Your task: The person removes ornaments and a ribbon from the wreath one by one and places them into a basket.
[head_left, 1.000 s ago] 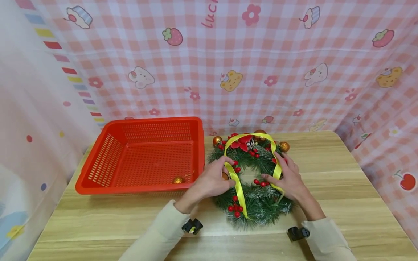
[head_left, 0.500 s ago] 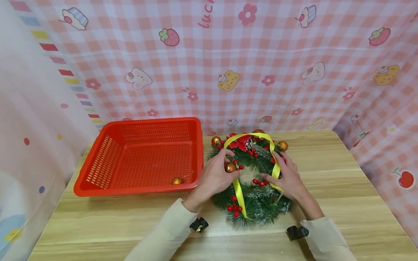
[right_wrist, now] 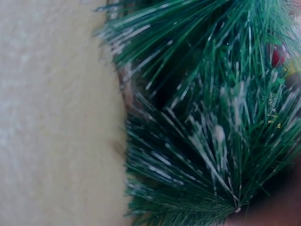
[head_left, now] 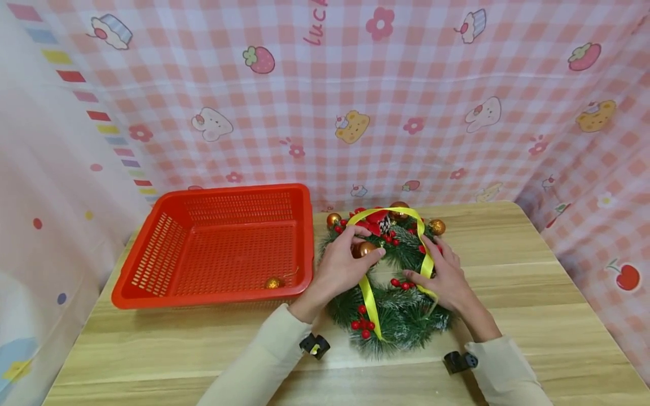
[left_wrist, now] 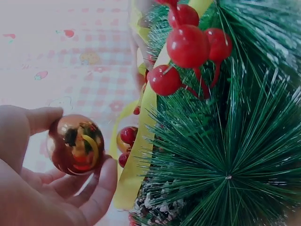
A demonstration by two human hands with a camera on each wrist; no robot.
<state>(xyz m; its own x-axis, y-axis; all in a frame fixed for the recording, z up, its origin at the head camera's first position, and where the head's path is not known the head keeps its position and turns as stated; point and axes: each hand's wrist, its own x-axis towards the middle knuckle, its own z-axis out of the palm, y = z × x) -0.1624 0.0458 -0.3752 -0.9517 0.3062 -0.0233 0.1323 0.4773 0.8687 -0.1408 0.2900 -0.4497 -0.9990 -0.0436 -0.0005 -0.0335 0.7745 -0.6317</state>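
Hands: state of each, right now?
Left hand: closed, holding a shiny copper ball.
Right hand: open, resting on the wreath.

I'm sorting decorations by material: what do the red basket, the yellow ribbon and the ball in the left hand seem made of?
Red basket: probably moulded plastic, faintly glossy; its walls have regular rows of slots.
Yellow ribbon: likely satiny fabric, a thin strip with soft sheen.
Ball: coppery, mirror-like finish reflecting its surroundings; plastic, glass or metal, I can't tell.
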